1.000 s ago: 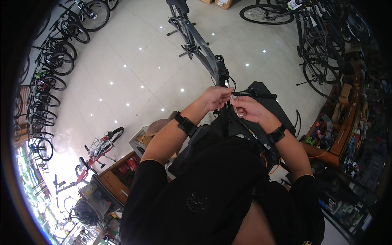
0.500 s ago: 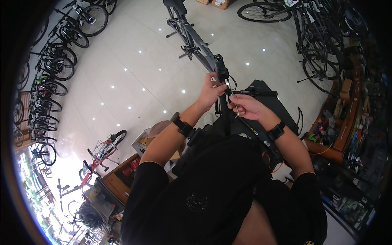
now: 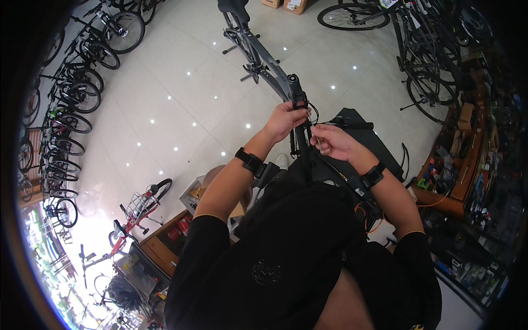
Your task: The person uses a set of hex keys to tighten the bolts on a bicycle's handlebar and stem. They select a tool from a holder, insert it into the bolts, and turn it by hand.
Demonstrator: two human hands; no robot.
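Note:
A grey bicycle frame (image 3: pixel 273 70) without handlebars set across it stretches away from me, its black stem (image 3: pixel 294 86) at the near end. Just below the stem, my left hand (image 3: pixel 285 121) is closed, thumb and fingers pinched together against its front. What lies between those fingertips is hidden. My right hand (image 3: pixel 334 143), to the right and slightly nearer, grips a thin silver hex key (image 3: pixel 311 120). The key slants up toward the left fingertips and the stem. A black cable loops at the stem's right side.
A dark board-like surface (image 3: pixel 360 135) lies right of my hands, with a black handlebar grip (image 3: pixel 357 126) over it. Bicycles line the left wall and stand at back right. A wooden cabinet (image 3: pixel 459 181) with tools is at right; a red bicycle (image 3: pixel 132 224) stands lower left.
My right hand has turned a little, with the hex key shifting in its fingers. My left fingers have closed in lower, below the stem.

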